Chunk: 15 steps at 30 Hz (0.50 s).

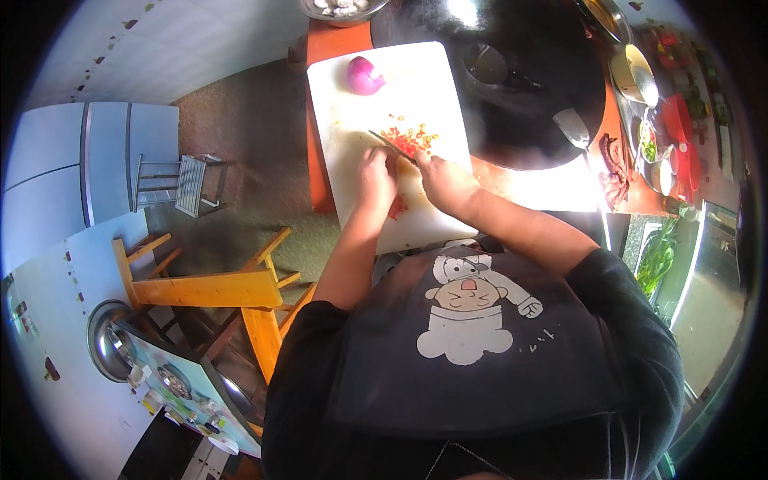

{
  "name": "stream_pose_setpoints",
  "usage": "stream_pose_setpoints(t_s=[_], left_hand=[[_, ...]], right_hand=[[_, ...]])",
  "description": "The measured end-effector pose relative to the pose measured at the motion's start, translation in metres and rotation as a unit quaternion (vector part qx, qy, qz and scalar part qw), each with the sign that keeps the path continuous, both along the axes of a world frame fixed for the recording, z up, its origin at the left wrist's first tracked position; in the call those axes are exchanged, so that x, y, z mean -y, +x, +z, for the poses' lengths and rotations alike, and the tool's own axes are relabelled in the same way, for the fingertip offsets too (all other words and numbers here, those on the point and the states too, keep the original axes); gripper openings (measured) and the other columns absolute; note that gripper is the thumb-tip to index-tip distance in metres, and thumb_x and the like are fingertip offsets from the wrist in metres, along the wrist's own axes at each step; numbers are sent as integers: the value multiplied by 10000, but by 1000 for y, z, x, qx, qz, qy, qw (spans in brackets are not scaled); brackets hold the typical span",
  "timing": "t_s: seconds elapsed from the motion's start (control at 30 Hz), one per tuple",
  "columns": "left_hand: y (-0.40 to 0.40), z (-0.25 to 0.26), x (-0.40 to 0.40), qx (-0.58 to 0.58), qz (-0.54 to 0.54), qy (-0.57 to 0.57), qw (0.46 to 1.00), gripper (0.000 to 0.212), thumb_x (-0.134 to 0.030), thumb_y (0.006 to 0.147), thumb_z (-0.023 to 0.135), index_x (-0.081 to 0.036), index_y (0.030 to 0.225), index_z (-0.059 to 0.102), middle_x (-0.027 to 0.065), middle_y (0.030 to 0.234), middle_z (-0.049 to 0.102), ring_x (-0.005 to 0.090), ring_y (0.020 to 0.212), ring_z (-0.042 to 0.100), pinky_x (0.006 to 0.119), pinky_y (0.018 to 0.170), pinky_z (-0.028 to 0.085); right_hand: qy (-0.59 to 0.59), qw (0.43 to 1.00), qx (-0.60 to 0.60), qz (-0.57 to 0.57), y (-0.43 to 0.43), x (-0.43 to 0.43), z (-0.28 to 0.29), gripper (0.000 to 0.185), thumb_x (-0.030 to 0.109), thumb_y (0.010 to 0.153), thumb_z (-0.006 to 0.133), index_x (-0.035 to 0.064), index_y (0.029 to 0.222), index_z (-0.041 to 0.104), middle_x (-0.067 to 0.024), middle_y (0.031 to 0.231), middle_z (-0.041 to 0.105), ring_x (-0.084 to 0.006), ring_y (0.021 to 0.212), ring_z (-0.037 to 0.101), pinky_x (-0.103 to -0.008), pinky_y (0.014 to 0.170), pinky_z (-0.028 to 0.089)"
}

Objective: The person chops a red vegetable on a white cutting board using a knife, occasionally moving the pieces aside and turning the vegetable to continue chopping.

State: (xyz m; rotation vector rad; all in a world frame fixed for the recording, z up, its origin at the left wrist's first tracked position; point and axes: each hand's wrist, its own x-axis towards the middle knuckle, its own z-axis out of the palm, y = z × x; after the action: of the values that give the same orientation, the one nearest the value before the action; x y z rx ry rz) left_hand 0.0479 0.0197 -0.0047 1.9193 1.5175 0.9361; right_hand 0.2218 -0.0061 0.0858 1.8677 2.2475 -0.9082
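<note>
A white cutting board [339, 135] lies before me. My right hand [447, 180] grips a kitchen knife [387, 142], whose blade slants up to the left over the board. Beside the blade, my left hand [379, 174] has its fingers curled; whether something is pinched in them is hidden. Chopped red chili pieces [408, 141] are scattered just beyond the knife. More red pieces [397, 207] lie nearer to me, between my wrists. At the far end of the board rests a peeled-looking purple onion [364, 76].
A wide black wok [540, 54] adjoins the board on the right, with a metal spatula [573, 127] on its rim. Strips of dried meat [613, 171] and a pot [633, 75] sit farther right. A bowl of white pieces [345, 9] stands beyond; a wooden bench [204, 290] is at left.
</note>
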Motion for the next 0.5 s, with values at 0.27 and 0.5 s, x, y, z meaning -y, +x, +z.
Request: stream_pose_setpoints(t_s=[0.27, 0.5], left_hand=[[-2, 3, 2, 17, 14, -28, 999, 71, -1, 870, 723, -50, 917, 744, 167, 920, 713, 377, 839, 711, 460, 754, 577], [-6, -1, 1, 35, 21, -3, 999, 77, 23, 869, 719, -43, 905, 738, 159, 904, 712, 370, 810, 710, 458, 726, 574]], right_hand=[[-10, 1000, -11, -2, -7, -12, -12, 257, 1, 942, 525, 0, 1198, 499, -246, 1005, 723, -411, 947, 743, -492, 819, 596], [-32, 999, -15, -8, -15, -23, -9, 208, 14, 951, 527, -5, 1157, 512, -259, 981, 729, -413, 919, 748, -492, 804, 600]])
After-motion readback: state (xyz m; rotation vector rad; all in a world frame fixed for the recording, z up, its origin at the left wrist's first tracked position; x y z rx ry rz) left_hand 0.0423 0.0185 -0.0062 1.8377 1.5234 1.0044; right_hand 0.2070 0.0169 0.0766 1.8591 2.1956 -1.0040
